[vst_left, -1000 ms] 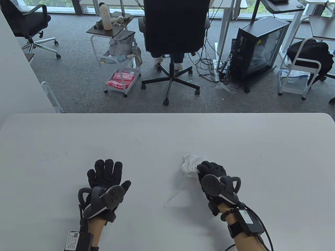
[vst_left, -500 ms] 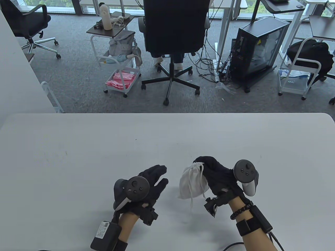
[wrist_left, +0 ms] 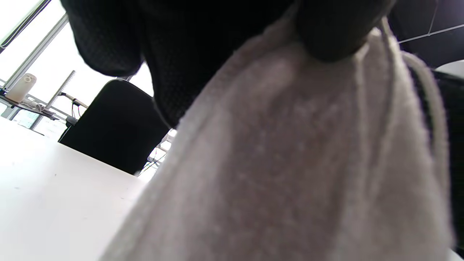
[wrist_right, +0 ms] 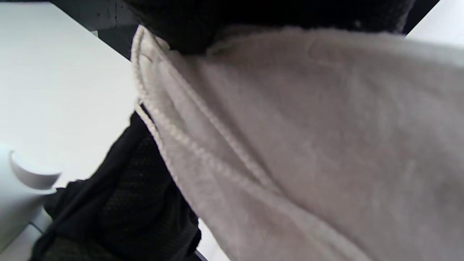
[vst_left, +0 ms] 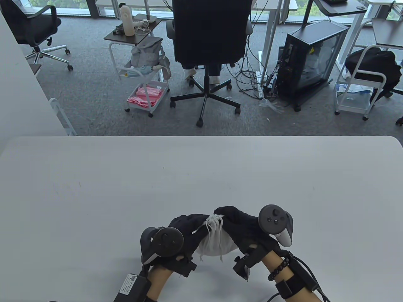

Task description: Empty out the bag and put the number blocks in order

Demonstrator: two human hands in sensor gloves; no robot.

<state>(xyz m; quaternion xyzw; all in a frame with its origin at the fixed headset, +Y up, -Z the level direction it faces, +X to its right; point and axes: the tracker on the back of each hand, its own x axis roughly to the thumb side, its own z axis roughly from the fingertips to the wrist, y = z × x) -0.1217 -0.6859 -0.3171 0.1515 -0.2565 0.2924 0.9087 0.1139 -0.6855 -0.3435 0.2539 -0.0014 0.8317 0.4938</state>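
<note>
Contents of white drawstring bag (vst_left: 215, 242) hidden; no number blocks visible. Both wrist views filled by blurred bag cloth (wrist_left: 290, 163) (wrist_right: 308, 127) and dark glove, little else readable. Left hand (vst_left: 185, 228) and right hand (vst_left: 242, 225) meet near front edge of bench (vst_left: 94, 188), backs up, trackers on top. Bag held between them, cinched neck uppermost, cords dangling below. Each grip clenched on bag: right at neck, left on side.
</note>
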